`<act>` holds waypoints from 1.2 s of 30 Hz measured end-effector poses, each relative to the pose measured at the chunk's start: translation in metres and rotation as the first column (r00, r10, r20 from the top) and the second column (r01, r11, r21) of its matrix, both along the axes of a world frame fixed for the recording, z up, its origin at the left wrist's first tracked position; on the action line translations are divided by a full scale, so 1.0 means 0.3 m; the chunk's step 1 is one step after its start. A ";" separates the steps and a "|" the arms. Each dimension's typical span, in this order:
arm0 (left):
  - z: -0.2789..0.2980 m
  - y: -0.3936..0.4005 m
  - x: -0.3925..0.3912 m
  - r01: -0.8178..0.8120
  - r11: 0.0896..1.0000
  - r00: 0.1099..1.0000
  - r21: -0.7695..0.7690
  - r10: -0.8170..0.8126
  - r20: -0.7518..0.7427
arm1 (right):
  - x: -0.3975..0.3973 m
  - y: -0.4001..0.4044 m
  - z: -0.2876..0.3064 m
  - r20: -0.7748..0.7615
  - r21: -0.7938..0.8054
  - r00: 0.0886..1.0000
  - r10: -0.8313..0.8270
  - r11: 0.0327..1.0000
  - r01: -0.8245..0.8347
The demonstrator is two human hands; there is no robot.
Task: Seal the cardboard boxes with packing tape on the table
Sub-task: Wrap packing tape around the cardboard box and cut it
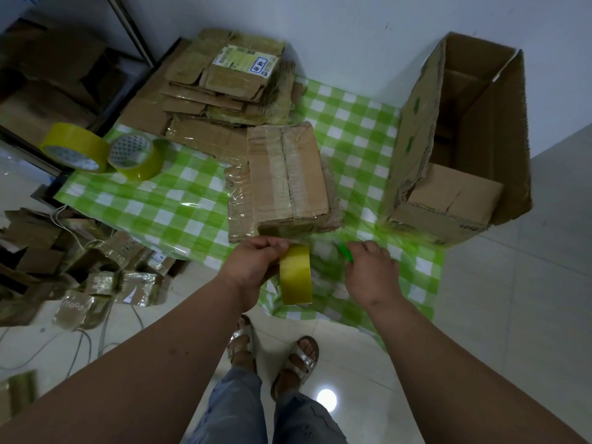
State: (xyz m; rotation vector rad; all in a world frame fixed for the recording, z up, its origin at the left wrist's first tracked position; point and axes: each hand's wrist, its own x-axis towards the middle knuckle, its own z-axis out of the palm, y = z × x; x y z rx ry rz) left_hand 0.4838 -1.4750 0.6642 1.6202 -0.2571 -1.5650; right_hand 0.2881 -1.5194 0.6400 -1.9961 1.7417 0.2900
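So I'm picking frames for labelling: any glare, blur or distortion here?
Head view: wide-angle bending bows the walls and the big open box; a lamp reflection glares off the floor tile; sheen on the taped box; the green tool in the right hand looks smeared; corners dim.

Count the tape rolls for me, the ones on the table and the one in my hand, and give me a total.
Tape rolls lying on the table: 2
Tape roll held in the left hand: 1
Total: 3
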 end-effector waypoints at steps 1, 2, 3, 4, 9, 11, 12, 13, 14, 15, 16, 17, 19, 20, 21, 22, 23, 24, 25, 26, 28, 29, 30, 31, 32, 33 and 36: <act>0.001 -0.001 -0.001 0.001 1.000 1.000 0.000 -0.001 -0.002 | 0.007 0.000 0.007 -0.004 -0.010 1.000 -0.020 1.000 0.020; 0.003 -0.003 -0.001 0.002 1.000 1.000 0.000 -0.002 -0.006 | 0.021 0.000 0.017 0.034 -0.024 0.997 -0.062 0.998 0.063; 0.004 -0.005 -0.002 0.003 1.000 1.000 0.001 -0.003 -0.007 | 0.042 -0.002 0.025 0.120 -0.020 0.985 -0.125 0.992 0.128; 0.008 -0.006 -0.002 0.004 1.000 1.000 0.004 -0.004 -0.007 | 0.069 -0.006 0.037 0.249 0.024 0.947 -0.205 0.978 0.206; 0.008 -0.006 0.001 0.030 0.999 1.000 0.015 -0.030 0.007 | 0.203 0.000 0.098 0.610 0.469 0.553 -0.567 0.821 0.325; 0.008 -0.004 0.002 0.038 0.999 0.999 0.006 -0.038 0.002 | 0.225 0.004 0.096 0.624 0.502 0.509 -0.593 0.803 0.320; 0.008 -0.003 0.003 0.037 0.999 0.999 0.002 -0.037 0.000 | 0.231 0.005 0.090 0.626 0.503 0.496 -0.601 0.798 0.333; 0.006 -0.002 0.004 0.036 0.999 0.999 0.000 -0.036 0.002 | 0.234 0.006 0.085 0.629 0.504 0.479 -0.612 0.791 0.347; 0.006 -0.001 0.006 0.028 1.000 1.000 0.000 -0.028 0.006 | 0.237 0.006 0.083 0.635 0.506 0.460 -0.620 0.784 0.360; 0.002 0.000 0.007 0.013 1.000 1.000 0.004 -0.013 0.018 | 0.238 0.007 0.081 0.638 0.508 0.449 -0.626 0.780 0.365; 0.004 0.000 0.004 -0.001 1.000 1.000 0.007 0.001 0.026 | 0.238 0.007 0.080 0.640 0.509 0.445 -0.626 0.780 0.365; 0.006 0.001 0.000 -0.009 1.000 0.999 0.009 0.009 0.039 | 0.238 0.006 0.080 0.643 0.505 0.447 -0.622 0.783 0.362; 0.010 0.004 -0.008 -0.023 1.000 0.999 0.010 0.023 0.038 | 0.237 0.005 0.080 0.651 0.500 0.446 -0.614 0.789 0.357; 0.008 0.010 -0.004 -0.038 0.999 0.999 0.019 0.038 0.031 | 0.235 0.007 0.080 0.653 0.498 0.444 -0.613 0.790 0.358; 0.006 0.017 0.004 -0.063 0.997 0.998 0.036 0.062 0.032 | 0.231 0.008 0.080 0.655 0.497 0.440 -0.615 0.789 0.362; 0.002 0.026 0.015 -0.086 0.995 0.994 0.051 0.082 0.077 | 0.226 0.011 0.080 0.658 0.499 0.428 -0.619 0.785 0.367; -0.001 0.037 0.026 -0.083 0.995 0.978 0.055 0.071 0.199 | 0.219 0.013 0.080 0.663 0.503 0.416 -0.622 0.782 0.368; -0.001 0.048 0.036 -0.052 0.998 0.927 0.039 0.034 0.373 | 0.213 0.015 0.081 0.670 0.502 0.414 -0.617 0.787 0.360; 0.003 0.057 0.041 -0.010 1.000 0.829 0.011 0.002 0.559 | 0.209 0.016 0.083 0.676 0.494 0.424 -0.603 0.798 0.346; 0.012 0.060 0.042 0.038 0.998 0.685 -0.041 0.004 0.729 | 0.206 0.016 0.085 0.682 0.484 0.438 -0.586 0.810 0.331; 0.032 0.048 0.040 0.191 0.966 0.429 -0.175 0.078 0.900 | 0.207 0.016 0.089 0.685 0.467 0.467 -0.559 0.829 0.307; 0.045 0.030 0.041 0.291 0.936 0.358 -0.195 0.083 0.930 | 0.209 0.016 0.091 0.685 0.464 0.479 -0.550 0.835 0.295; 0.046 0.008 0.046 0.394 0.903 0.301 -0.172 0.050 0.952 | 0.211 0.017 0.092 0.685 0.464 0.485 -0.543 0.839 0.285; 0.046 -0.014 0.052 0.490 0.864 0.225 -0.110 -0.003 0.974 | 0.212 0.017 0.093 0.685 0.463 0.491 -0.539 0.842 0.278; 0.043 -0.035 0.060 0.568 0.822 0.143 -0.034 -0.058 0.988 | 0.211 0.018 0.094 0.685 0.462 0.493 -0.536 0.843 0.276; 0.040 -0.053 0.069 0.619 0.785 0.082 0.032 -0.105 0.991 | 0.208 0.018 0.094 0.686 0.461 0.491 -0.536 0.843 0.277; 0.040 -0.083 0.091 0.653 0.751 0.027 0.095 -0.149 0.988 | 0.188 0.016 0.092 0.676 0.468 0.495 -0.545 0.837 0.283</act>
